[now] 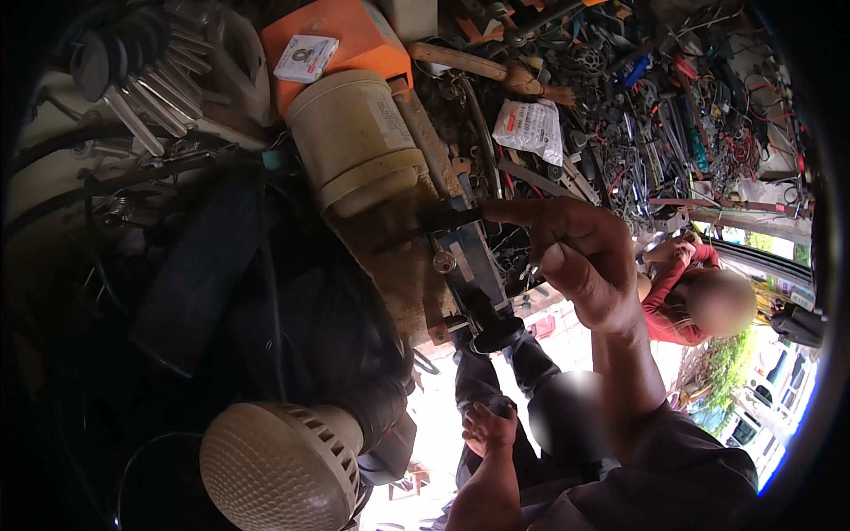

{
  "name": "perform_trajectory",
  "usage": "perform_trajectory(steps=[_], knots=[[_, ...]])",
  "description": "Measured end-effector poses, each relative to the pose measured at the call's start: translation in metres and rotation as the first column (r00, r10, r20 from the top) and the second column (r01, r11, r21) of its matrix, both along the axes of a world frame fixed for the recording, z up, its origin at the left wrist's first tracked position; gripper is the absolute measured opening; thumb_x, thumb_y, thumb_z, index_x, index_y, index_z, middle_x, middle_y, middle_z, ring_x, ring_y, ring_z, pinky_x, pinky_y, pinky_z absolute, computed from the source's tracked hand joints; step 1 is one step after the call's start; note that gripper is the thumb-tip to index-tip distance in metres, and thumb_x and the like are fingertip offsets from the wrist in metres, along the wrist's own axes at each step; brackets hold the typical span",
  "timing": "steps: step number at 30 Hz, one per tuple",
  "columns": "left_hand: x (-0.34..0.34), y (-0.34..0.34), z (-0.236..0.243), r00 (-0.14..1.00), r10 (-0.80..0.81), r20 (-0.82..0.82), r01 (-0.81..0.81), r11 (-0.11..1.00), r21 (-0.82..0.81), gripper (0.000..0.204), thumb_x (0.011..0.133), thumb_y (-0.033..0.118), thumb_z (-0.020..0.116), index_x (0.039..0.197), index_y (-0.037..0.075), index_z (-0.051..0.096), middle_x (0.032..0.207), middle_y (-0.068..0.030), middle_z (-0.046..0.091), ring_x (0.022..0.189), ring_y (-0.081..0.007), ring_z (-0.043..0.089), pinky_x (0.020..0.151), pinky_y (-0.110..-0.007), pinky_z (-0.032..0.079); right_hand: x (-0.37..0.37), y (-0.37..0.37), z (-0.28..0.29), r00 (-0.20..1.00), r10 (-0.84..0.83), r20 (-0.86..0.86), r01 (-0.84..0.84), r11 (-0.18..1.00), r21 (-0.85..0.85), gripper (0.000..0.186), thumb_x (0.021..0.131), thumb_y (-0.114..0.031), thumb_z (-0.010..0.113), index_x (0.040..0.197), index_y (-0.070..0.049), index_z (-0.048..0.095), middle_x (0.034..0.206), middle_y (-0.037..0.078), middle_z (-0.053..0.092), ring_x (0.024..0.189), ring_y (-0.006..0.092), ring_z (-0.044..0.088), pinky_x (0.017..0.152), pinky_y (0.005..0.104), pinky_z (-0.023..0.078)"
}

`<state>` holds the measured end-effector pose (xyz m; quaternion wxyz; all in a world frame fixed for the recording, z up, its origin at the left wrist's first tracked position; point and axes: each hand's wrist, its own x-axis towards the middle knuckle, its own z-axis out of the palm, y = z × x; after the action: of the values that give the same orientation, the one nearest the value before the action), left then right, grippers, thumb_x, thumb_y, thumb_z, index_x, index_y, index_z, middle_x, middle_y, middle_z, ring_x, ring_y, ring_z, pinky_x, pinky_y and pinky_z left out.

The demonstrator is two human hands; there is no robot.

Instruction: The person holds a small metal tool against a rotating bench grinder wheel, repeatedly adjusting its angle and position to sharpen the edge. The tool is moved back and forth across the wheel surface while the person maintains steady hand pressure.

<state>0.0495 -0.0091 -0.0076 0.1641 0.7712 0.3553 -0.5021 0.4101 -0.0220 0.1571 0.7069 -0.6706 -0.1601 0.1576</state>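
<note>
My right hand [584, 252] reaches up over the machine, its index finger stretched out and the others bent. That fingertip touches a black lever-like part [453, 219] on the machine; the thumb stays apart from it. A small round metal piece [444, 262] sits just below the lever. The machine has an orange housing [372, 40] and a beige cylindrical motor cover [354, 133]. Lower down, near my dark trousers, my left hand [489, 429] is closed round a small dark rounded thing [504, 406], mostly covered by the fingers. A black knob [498, 334] sticks out of the machine above it.
Many loose tools and wires [664, 115] crowd the bench at upper right, beside a white plastic packet [529, 128] and a wooden-handled brush [478, 66]. A beige dimpled lamp [274, 469] stands at lower left. A person in red [677, 305] is at right.
</note>
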Motion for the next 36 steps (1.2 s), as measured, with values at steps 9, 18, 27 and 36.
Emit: perform_trajectory(steps=[9, 18, 27, 36], knots=[[-0.0022, -0.0024, -0.0011, 1.0, 0.003, 0.002, -0.003, 1.0, 0.006, 0.084, 0.08, 0.06, 0.063, 0.14, 0.003, 0.047, 0.133, -0.0171, 0.052, 0.127, -0.0338, 0.048, 0.102, -0.048, 0.04, -0.0022, -0.0042, -0.0009, 0.999, 0.015, -0.052, -0.016, 1.0, -0.008, 0.033, 0.094, -0.02, 0.066, 0.104, 0.011, 0.062, 0.067, 0.0, 0.052, 0.069, 0.0084, 0.05, 0.078, 0.0294, 0.046], [-0.0031, -0.0038, -0.0009, 1.0, -0.006, 0.006, 0.006, 1.0, 0.022, 0.084, 0.08, 0.059, 0.063, 0.14, 0.003, 0.047, 0.133, -0.0171, 0.052, 0.128, -0.0334, 0.047, 0.102, -0.048, 0.04, -0.0049, -0.0032, -0.002, 0.995, 0.019, -0.099, -0.018, 1.0, 0.009, 0.046, 0.094, -0.022, 0.066, 0.122, 0.014, 0.058, 0.069, -0.001, 0.054, 0.066, 0.0051, 0.047, 0.06, 0.022, 0.036], [-0.0027, -0.0035, -0.0019, 1.0, 0.008, 0.014, -0.008, 1.0, -0.007, 0.084, 0.08, 0.06, 0.063, 0.138, 0.002, 0.047, 0.138, -0.0202, 0.048, 0.128, -0.0373, 0.046, 0.103, -0.05, 0.041, -0.0047, -0.0031, -0.0037, 0.999, 0.023, -0.037, -0.022, 1.0, 0.011, 0.042, 0.094, -0.022, 0.067, 0.116, 0.013, 0.058, 0.066, -0.002, 0.053, 0.063, 0.0049, 0.046, 0.068, 0.0257, 0.039], [-0.0043, -0.0029, -0.0046, 0.999, 0.018, 0.026, -0.018, 1.0, -0.011, 0.083, 0.079, 0.06, 0.064, 0.135, 0.001, 0.048, 0.139, -0.0213, 0.047, 0.125, -0.0398, 0.048, 0.101, -0.053, 0.042, -0.0032, -0.0034, -0.0058, 1.0, 0.019, 0.004, -0.019, 1.0, 0.008, 0.037, 0.093, -0.021, 0.067, 0.108, 0.012, 0.059, 0.062, -0.002, 0.051, 0.06, 0.0047, 0.045, 0.078, 0.0304, 0.041]])
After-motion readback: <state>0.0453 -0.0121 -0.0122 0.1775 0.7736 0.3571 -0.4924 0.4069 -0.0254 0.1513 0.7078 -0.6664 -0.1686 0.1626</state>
